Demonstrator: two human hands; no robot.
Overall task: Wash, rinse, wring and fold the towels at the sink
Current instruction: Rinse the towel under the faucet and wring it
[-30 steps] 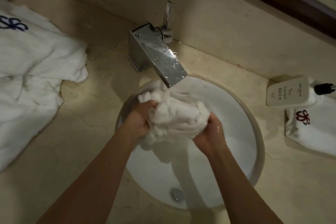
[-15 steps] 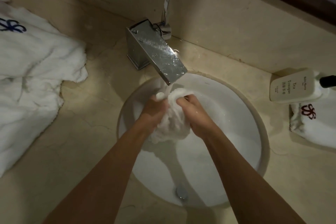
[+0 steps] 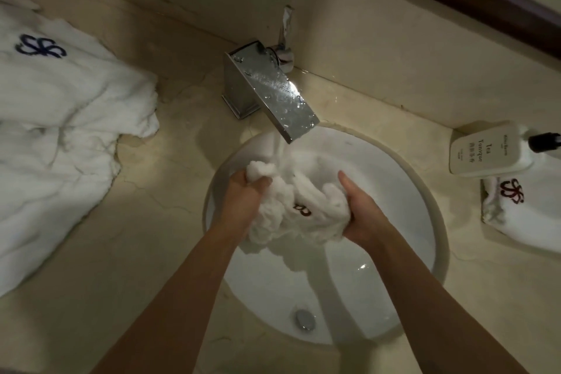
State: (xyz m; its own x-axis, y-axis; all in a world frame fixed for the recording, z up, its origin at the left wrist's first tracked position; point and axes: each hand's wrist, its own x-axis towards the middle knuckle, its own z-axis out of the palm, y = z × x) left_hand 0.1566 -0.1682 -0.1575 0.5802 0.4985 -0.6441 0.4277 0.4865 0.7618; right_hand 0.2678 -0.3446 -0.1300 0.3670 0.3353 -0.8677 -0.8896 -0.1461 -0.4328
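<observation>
The fingers of both hands are curled into a wet white face towel (image 3: 299,212), which they hold bunched above the round white basin (image 3: 349,291). The left hand (image 3: 243,202) grips the towel from the 9 o'clock side, thumb over the top of the cloth. The right hand (image 3: 362,214) clamps it from the 3 o'clock side; its fingers are buried in the folds, so only the thumb and the back of the hand show. A dark embroidered logo appears between the two hands.

Water runs from the flat chrome spout of the faucet (image 3: 270,91), at 12 o'clock of the basin, straight onto the top of the towel. From this I judge that the step in hand is washing or rinsing under the stream, and wringing is not yet begun. The drain (image 3: 304,319) sits at 6 o'clock.

The next move probably calls for turning the bundle so that the dry or soapy folds meet the water, then twisting the hands in opposite directions to squeeze it out.

On the marble counter (image 3: 145,252), a large white towel with a blue logo (image 3: 57,130) lies at 9 o'clock. A lotion bottle (image 3: 491,147) and a small towel with a red logo (image 3: 522,215) are at 3 o'clock.
</observation>
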